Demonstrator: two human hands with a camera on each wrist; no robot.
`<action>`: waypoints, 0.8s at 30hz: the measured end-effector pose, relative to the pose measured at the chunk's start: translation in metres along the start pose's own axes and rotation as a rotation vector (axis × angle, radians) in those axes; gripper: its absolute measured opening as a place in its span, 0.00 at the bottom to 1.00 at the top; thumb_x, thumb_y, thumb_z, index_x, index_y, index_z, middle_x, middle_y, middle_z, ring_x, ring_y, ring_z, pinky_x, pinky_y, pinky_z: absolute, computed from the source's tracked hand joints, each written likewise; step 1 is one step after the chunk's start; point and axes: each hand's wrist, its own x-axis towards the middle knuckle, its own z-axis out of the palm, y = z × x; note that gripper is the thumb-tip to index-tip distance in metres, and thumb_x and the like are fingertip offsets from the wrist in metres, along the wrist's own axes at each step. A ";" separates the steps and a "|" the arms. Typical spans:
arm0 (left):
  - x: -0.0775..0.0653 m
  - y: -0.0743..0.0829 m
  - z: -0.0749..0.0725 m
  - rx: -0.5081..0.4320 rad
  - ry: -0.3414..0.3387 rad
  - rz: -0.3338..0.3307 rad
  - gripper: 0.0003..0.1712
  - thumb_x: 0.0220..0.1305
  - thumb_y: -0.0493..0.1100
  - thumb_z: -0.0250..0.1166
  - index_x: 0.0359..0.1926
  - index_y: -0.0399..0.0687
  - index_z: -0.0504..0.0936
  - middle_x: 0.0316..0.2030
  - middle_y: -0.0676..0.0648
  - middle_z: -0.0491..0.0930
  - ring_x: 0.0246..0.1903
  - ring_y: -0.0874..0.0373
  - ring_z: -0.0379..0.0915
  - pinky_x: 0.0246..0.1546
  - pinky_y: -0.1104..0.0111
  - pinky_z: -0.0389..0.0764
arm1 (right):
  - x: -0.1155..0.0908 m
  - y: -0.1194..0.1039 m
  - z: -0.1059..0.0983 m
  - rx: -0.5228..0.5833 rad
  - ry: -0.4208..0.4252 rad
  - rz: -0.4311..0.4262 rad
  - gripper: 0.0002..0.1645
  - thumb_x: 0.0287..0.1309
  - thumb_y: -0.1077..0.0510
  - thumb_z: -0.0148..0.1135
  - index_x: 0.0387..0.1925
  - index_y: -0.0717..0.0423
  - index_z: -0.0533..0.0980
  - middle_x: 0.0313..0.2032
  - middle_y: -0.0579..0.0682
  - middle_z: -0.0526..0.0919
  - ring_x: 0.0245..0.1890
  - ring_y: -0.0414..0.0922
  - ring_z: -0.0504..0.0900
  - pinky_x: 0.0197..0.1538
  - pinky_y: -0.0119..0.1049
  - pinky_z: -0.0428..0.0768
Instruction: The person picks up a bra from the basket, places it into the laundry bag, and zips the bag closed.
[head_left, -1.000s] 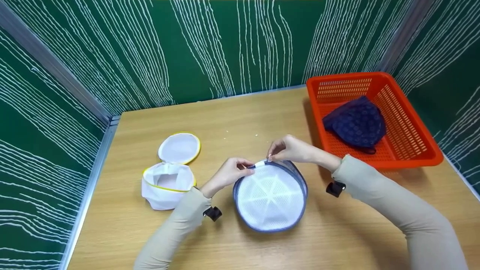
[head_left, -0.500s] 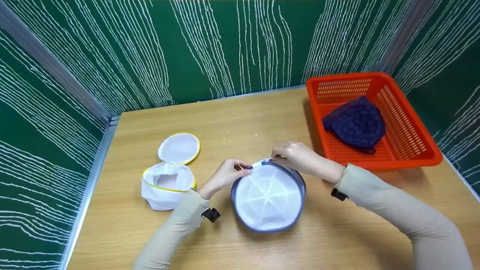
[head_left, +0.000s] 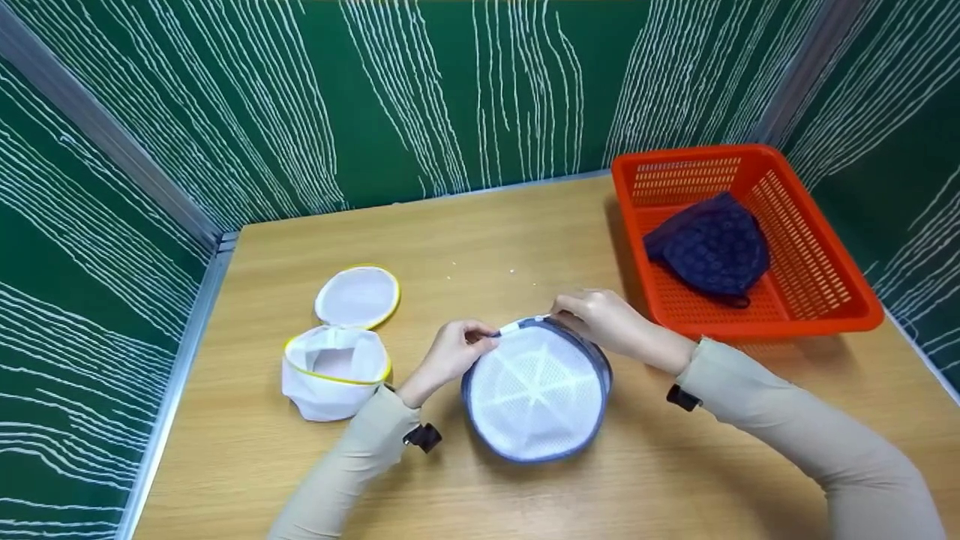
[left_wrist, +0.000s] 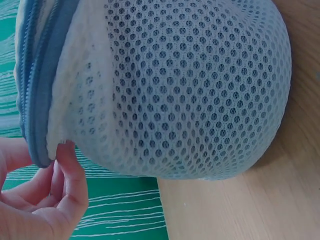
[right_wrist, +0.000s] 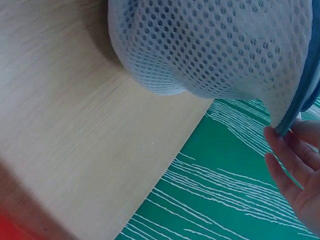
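A round mesh laundry bag [head_left: 534, 397] with a white top and a blue-grey zipped edge stands on the table between both hands. My left hand [head_left: 448, 352] pinches its far rim at the left, beside a short white strip [head_left: 510, 328]. My right hand [head_left: 600, 319] grips the same rim farther right, its fingertips partly hidden in the head view. The left wrist view shows thumb and finger at the end of the blue zipper edge [left_wrist: 37, 90], below the honeycomb mesh side. In the right wrist view, fingers [right_wrist: 287, 155] pinch the blue edging.
Left of the mesh bag stands a white bag [head_left: 322, 397] with yellow trim, its round lid [head_left: 358, 294] folded back. An orange basket [head_left: 765, 324] at the right holds a dark blue patterned cloth item [head_left: 712, 244]. Green walls [head_left: 450, 90] with white lines border the table.
My right hand has moved slightly right along the rim and turned, so its back now covers the fingertips. My left hand and the mesh bag have shifted a little left.
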 end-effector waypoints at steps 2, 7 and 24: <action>-0.001 -0.002 -0.001 -0.001 0.028 -0.005 0.08 0.52 0.33 0.61 0.34 0.32 0.80 0.29 0.41 0.80 0.26 0.63 0.69 0.30 0.73 0.72 | -0.002 0.001 -0.001 0.007 0.008 0.016 0.07 0.45 0.67 0.63 0.27 0.56 0.74 0.24 0.49 0.80 0.24 0.44 0.78 0.27 0.34 0.77; -0.006 -0.006 -0.004 -0.010 0.089 -0.022 0.08 0.51 0.32 0.60 0.33 0.31 0.80 0.26 0.43 0.78 0.24 0.65 0.67 0.28 0.74 0.72 | -0.011 0.006 -0.002 0.010 0.040 0.048 0.08 0.44 0.68 0.64 0.26 0.56 0.74 0.23 0.48 0.80 0.23 0.43 0.78 0.27 0.34 0.77; -0.016 -0.024 -0.009 -0.055 0.156 -0.039 0.09 0.51 0.32 0.61 0.33 0.28 0.79 0.25 0.41 0.78 0.23 0.64 0.67 0.27 0.73 0.72 | -0.033 0.009 0.005 0.043 0.187 0.058 0.13 0.38 0.74 0.65 0.26 0.58 0.73 0.23 0.48 0.79 0.22 0.41 0.78 0.24 0.32 0.76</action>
